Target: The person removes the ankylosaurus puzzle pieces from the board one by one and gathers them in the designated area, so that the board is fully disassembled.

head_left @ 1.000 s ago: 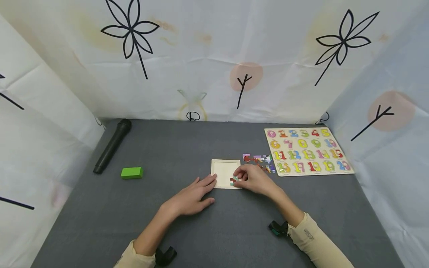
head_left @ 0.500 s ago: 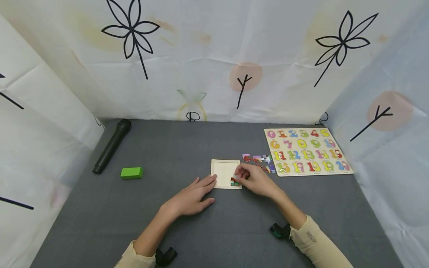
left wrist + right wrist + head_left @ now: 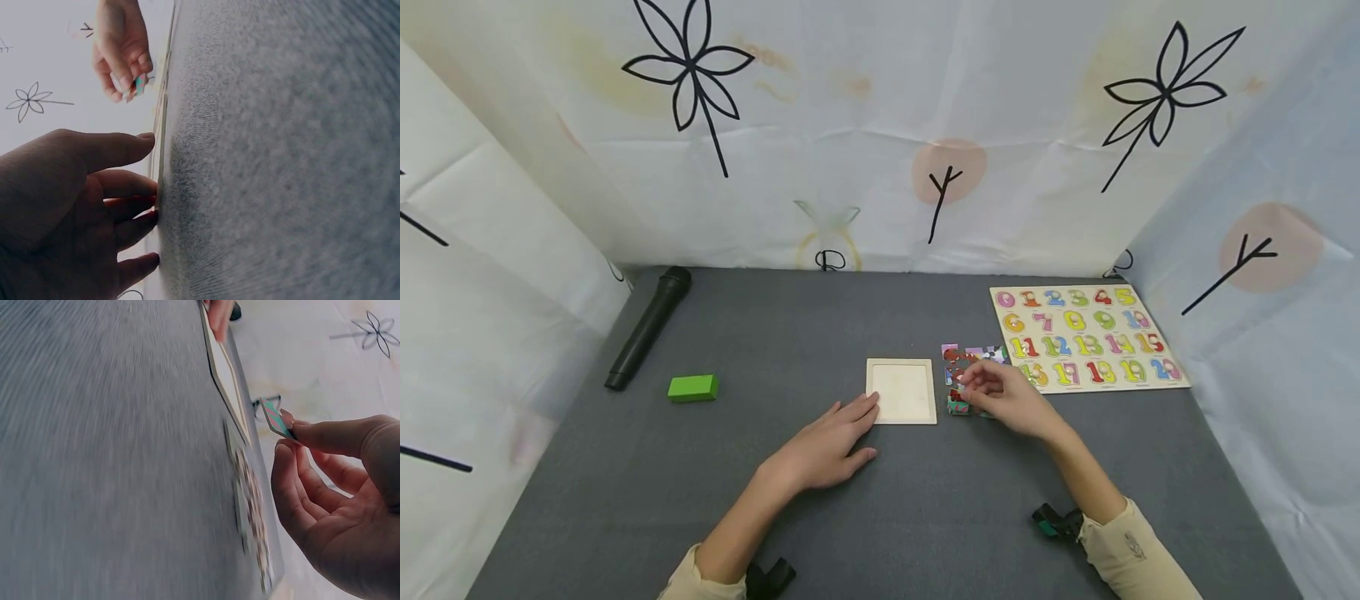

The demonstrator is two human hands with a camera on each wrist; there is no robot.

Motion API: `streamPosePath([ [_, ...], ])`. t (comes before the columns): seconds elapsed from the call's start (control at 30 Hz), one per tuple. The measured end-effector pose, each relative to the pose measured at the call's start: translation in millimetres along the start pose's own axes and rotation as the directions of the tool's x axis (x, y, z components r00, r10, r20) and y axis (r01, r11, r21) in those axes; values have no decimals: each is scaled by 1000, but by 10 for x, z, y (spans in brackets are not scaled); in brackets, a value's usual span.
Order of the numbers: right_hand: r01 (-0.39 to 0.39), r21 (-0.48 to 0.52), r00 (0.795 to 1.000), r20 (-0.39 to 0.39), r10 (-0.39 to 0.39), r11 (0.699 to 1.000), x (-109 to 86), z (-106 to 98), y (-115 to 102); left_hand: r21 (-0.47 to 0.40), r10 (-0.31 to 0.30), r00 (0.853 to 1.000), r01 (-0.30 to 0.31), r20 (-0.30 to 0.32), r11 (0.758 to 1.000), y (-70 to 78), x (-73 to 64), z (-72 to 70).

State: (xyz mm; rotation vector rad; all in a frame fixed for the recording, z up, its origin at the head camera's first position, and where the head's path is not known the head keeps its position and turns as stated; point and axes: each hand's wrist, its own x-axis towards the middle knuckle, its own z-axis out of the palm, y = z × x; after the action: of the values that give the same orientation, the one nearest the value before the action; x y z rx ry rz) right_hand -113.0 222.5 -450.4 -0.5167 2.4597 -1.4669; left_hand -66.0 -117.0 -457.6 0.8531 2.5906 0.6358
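Note:
A small square wooden puzzle tray (image 3: 906, 392) lies on the table with its recess bare. My left hand (image 3: 820, 446) rests at the tray's left edge, fingertips touching it and fingers fairly straight. Just right of the tray, my right hand (image 3: 1011, 402) pinches a puzzle piece (image 3: 278, 420) between thumb and fingertips. This piece, green with red and brown print, is held clear of the table in the right wrist view. Several loose puzzle pieces (image 3: 951, 355) with coloured pictures lie beneath and behind the right hand, which partly hides them.
A wooden number board (image 3: 1090, 340) lies at the back right, close to the loose pieces. On the left are a green block (image 3: 693, 388) and a black microphone (image 3: 650, 329). Patterned white cloth (image 3: 880, 125) hangs behind and at both sides of the grey table (image 3: 775, 325).
My right hand has lifted the puzzle piece out of the tray's lower right corner and carried it right, over the loose pieces. My left hand stays at the tray's edge.

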Motion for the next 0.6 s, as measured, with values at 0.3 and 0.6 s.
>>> streamPosePath([
  [0.3, -68, -65, 996, -54, 64, 996, -289, -356, 136, -48, 10, 1000, -11, -24, 999, -71, -99, -29],
  [0.6, -59, -143, 998, -31, 55, 988, -437, -546, 258, -102, -33, 998, 28, -49, 994, -276, -297, -82],
])
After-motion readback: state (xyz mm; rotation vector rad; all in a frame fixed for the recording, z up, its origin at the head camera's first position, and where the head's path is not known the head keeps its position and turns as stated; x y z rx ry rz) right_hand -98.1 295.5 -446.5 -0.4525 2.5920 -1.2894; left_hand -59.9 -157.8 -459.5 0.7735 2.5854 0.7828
